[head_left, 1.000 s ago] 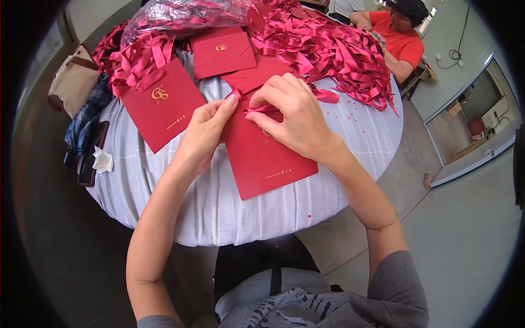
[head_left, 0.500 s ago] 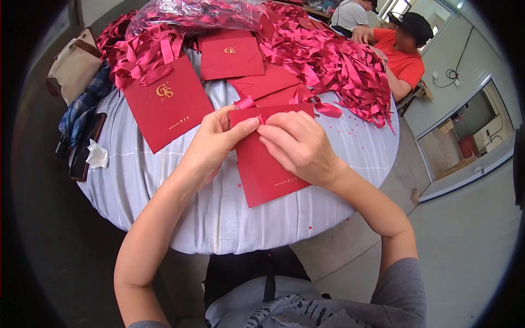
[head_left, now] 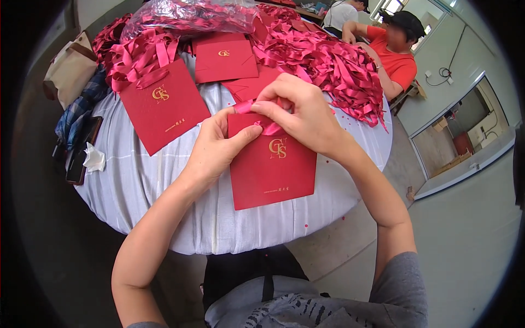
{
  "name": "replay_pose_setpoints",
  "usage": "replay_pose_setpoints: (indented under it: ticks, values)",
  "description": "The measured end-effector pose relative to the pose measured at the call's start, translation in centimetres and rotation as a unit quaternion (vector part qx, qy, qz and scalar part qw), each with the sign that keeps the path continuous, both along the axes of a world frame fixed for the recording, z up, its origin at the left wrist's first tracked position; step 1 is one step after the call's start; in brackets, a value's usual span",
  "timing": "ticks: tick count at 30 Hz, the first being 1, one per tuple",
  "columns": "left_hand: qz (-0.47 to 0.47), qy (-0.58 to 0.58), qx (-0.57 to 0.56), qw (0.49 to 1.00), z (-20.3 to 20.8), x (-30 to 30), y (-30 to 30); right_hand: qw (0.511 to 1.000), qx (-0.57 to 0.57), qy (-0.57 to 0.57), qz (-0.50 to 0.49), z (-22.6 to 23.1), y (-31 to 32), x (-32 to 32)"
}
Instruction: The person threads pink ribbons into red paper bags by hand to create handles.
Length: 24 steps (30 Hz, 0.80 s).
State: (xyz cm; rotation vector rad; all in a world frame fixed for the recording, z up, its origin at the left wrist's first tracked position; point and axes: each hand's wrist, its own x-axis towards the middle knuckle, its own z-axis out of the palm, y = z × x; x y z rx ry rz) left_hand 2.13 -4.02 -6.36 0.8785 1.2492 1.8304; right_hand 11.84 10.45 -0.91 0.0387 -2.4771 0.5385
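Just below top edge of red bag (head_left: 273,177), held over desk (head_left: 150,194), pink ribbon (head_left: 272,129) ran crosswise. Left hand (head_left: 219,143) gripped bag's upper-left corner, thumb nearest ribbon; right hand (head_left: 302,113) pinched ribbon above bag's edge.

Near bag (head_left: 273,174) red with gold emblem (head_left: 278,148), its ribbon (head_left: 271,129) pink, far-right ribbon heap (head_left: 339,76) crimson-pink, tabletop cloth (head_left: 180,191) white, left fabric (head_left: 77,124) blue plaid, handbag (head_left: 68,76) beige and brown, near shirt (head_left: 355,307) grey with black marks
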Motion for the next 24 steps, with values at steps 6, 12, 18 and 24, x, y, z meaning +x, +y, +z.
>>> replay_pose_setpoints:
  ticks: [6, 12, 18, 24]
  values:
    - [-0.011, 0.035, 0.007, 0.999, -0.3, 0.0, 0.0, 0.962, -0.187, -0.195, 0.021, 1.2, -0.1, -1.1]
    - [-0.013, 0.048, 0.007, 0.999, -0.8, 0.0, 0.0, 0.923, -0.326, -0.187, 0.086, 0.3, 0.5, -1.7]
    - [-0.02, 0.036, 0.0, 0.999, -1.1, 0.1, 0.1, 0.958, -0.27, -0.076, 0.058, -1.2, 0.0, -1.9]
    - [-0.025, 0.027, 0.006, 0.999, -1.2, 0.3, 0.3, 0.973, -0.219, -0.028, 0.062, -1.6, 0.0, -2.0]
